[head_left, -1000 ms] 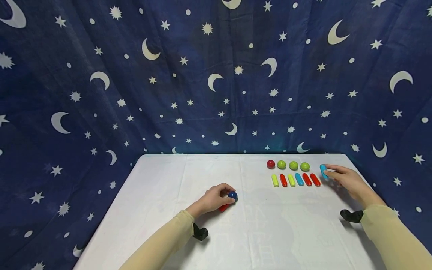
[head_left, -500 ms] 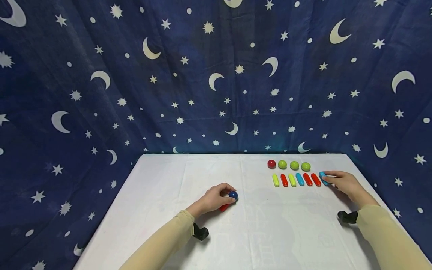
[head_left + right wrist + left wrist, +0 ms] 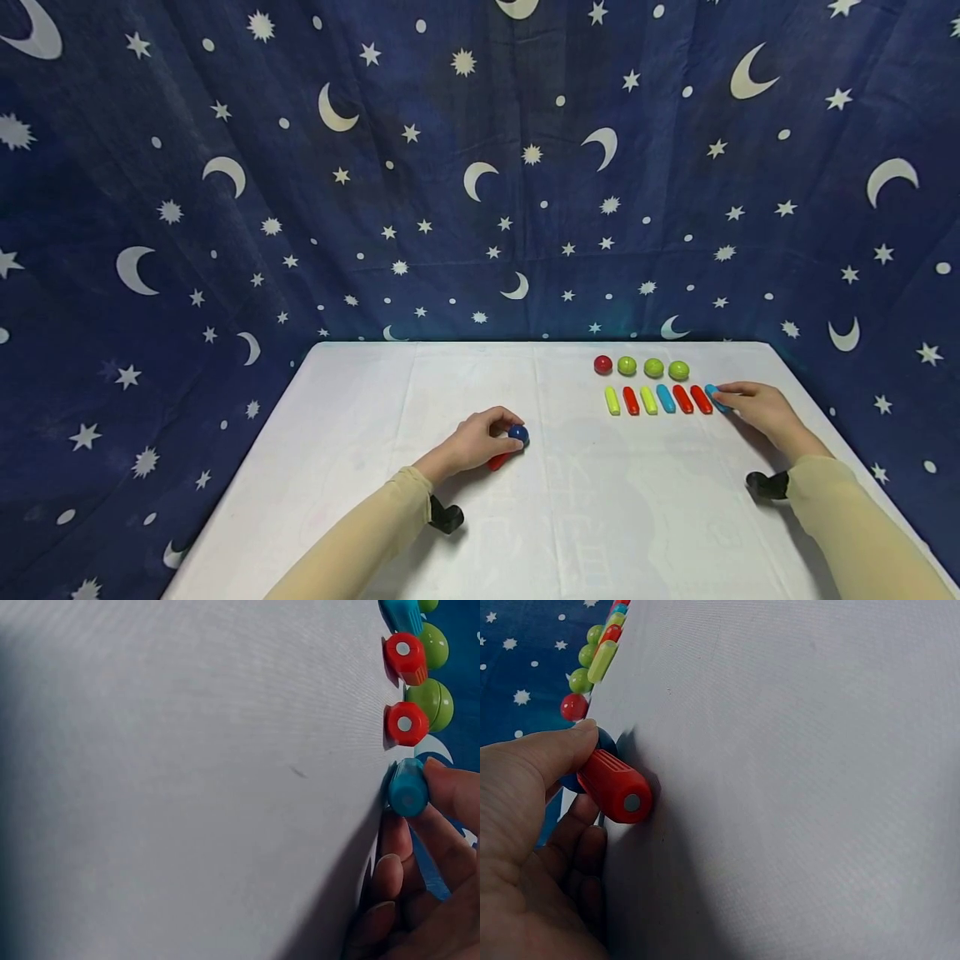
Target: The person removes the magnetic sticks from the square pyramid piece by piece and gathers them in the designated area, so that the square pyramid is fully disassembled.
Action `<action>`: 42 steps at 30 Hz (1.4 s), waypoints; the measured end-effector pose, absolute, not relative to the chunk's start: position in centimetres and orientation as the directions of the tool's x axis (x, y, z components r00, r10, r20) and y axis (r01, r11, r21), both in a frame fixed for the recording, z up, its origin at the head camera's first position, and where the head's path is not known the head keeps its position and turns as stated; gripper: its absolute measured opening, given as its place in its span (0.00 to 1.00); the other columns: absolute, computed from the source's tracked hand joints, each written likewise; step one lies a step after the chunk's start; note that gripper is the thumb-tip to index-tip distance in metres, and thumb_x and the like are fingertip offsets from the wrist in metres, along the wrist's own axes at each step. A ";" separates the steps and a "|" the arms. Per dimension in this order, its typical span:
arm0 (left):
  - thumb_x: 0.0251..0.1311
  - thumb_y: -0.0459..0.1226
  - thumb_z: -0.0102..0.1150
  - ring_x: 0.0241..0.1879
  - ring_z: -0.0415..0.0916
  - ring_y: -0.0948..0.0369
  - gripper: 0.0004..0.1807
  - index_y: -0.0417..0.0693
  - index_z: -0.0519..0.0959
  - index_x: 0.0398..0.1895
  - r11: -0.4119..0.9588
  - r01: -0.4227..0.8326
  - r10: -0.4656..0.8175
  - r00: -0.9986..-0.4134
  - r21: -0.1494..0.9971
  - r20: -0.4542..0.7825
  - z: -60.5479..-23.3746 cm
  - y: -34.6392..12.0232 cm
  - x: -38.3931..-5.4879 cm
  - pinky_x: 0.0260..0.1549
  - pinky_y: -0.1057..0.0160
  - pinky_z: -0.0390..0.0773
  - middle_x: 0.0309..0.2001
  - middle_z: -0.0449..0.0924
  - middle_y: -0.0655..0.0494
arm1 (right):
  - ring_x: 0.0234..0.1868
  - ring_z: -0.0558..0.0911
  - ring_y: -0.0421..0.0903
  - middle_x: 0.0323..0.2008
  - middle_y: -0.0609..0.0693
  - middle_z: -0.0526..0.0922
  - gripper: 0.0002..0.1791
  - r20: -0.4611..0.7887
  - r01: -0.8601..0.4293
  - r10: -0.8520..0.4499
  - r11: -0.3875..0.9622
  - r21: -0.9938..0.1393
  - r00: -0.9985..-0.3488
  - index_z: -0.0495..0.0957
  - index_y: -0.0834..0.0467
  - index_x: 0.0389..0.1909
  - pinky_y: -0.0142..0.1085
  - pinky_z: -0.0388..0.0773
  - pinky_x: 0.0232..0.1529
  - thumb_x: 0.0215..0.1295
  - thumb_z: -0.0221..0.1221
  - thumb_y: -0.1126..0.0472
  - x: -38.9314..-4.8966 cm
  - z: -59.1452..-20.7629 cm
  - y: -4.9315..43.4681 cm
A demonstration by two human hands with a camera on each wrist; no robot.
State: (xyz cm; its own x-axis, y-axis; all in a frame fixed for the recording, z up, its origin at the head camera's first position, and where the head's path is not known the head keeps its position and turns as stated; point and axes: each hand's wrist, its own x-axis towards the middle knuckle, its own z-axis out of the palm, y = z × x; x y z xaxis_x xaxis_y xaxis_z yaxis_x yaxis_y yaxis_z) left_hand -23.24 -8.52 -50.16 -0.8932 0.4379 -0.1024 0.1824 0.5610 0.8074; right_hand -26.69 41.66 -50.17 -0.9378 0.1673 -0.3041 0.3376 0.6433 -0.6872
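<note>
Near the table's middle, my left hand (image 3: 480, 439) pinches a dark blue ball (image 3: 518, 434) between thumb and fingers. A red rod (image 3: 619, 787) with a grey disc in its end lies against that ball, under the thumb; whether they are joined cannot be told. My right hand (image 3: 761, 410) pinches a light blue rod (image 3: 409, 787) at the right end of a rod row, beside a red rod (image 3: 407, 724). That light blue rod lies on or just above the cloth. Fingers partly cover it in the head view.
Left along the row are another red rod (image 3: 682, 399), a blue rod (image 3: 666, 398), and yellow and red ones. Behind them stand a red ball (image 3: 603, 365) and green balls (image 3: 653, 368). White cloth covers the table (image 3: 375, 392); a starry curtain (image 3: 420, 250) hangs behind.
My right hand has brought the light blue rod down and slightly toward me, to the right end of the row. The left hand has stayed still with the ball.
</note>
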 end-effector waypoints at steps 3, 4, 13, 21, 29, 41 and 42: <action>0.66 0.46 0.69 0.48 0.75 0.62 0.16 0.60 0.81 0.55 0.564 0.185 0.438 -0.893 0.805 -0.102 -50.2 -8.5 -23.2 0.51 0.58 0.73 0.48 0.81 0.66 | 0.68 0.59 0.75 0.69 0.77 0.59 0.38 -0.298 0.334 0.170 0.651 -0.682 -0.939 0.65 0.72 0.69 0.69 0.60 0.64 0.77 0.53 0.42 -26.8 -50.5 41.8; 0.66 0.46 0.69 0.48 0.75 0.62 0.16 0.60 0.81 0.55 0.564 0.186 0.439 -0.893 0.805 -0.101 -50.2 -8.5 -23.2 0.51 0.58 0.73 0.48 0.81 0.66 | 0.68 0.59 0.75 0.69 0.77 0.59 0.39 -0.298 0.335 0.172 0.653 -0.680 -0.939 0.65 0.73 0.69 0.69 0.60 0.64 0.76 0.53 0.42 -26.8 -50.6 41.8; 0.66 0.45 0.69 0.48 0.75 0.63 0.16 0.60 0.81 0.55 0.560 0.188 0.442 -0.892 0.807 -0.099 -50.2 -8.5 -23.3 0.51 0.59 0.74 0.48 0.81 0.66 | 0.69 0.59 0.76 0.70 0.77 0.59 0.39 -0.287 0.347 0.201 0.644 -0.682 -0.937 0.65 0.73 0.68 0.68 0.60 0.64 0.76 0.54 0.42 -26.5 -50.2 41.3; 0.66 0.45 0.69 0.48 0.75 0.63 0.16 0.60 0.81 0.55 0.558 0.185 0.442 -0.891 0.809 -0.101 -50.3 -8.4 -23.4 0.51 0.59 0.74 0.48 0.81 0.66 | 0.66 0.65 0.73 0.68 0.76 0.63 0.41 -0.234 0.321 0.221 0.642 -0.696 -0.947 0.66 0.74 0.68 0.64 0.66 0.62 0.77 0.50 0.39 -26.3 -50.0 41.3; 0.65 0.46 0.69 0.53 0.75 0.59 0.19 0.59 0.83 0.59 0.545 0.212 0.468 -0.880 0.811 -0.084 -50.4 -8.7 -23.3 0.55 0.54 0.73 0.51 0.81 0.62 | 0.52 0.75 0.60 0.61 0.70 0.73 0.36 -0.043 0.224 0.305 0.591 -0.775 -0.951 0.69 0.71 0.68 0.37 0.75 0.36 0.79 0.46 0.42 -25.6 -48.7 39.5; 0.59 0.38 0.74 0.35 0.78 0.64 0.23 0.50 0.81 0.57 0.420 0.139 0.502 -0.859 0.897 -0.103 -51.0 -9.0 -23.3 0.29 0.68 0.77 0.44 0.85 0.62 | 0.42 0.77 0.49 0.46 0.52 0.83 0.22 0.155 -0.199 -0.125 0.610 -0.767 -0.980 0.81 0.57 0.61 0.36 0.77 0.35 0.75 0.60 0.47 -24.1 -46.2 26.7; 0.58 0.37 0.74 0.36 0.79 0.64 0.22 0.50 0.81 0.57 0.415 0.145 0.506 -0.857 0.898 -0.096 -51.0 -9.0 -23.3 0.31 0.69 0.77 0.44 0.85 0.62 | 0.44 0.77 0.48 0.46 0.50 0.84 0.21 0.148 -0.236 -0.193 0.597 -0.766 -0.970 0.81 0.57 0.60 0.37 0.77 0.38 0.74 0.61 0.49 -24.0 -46.5 25.4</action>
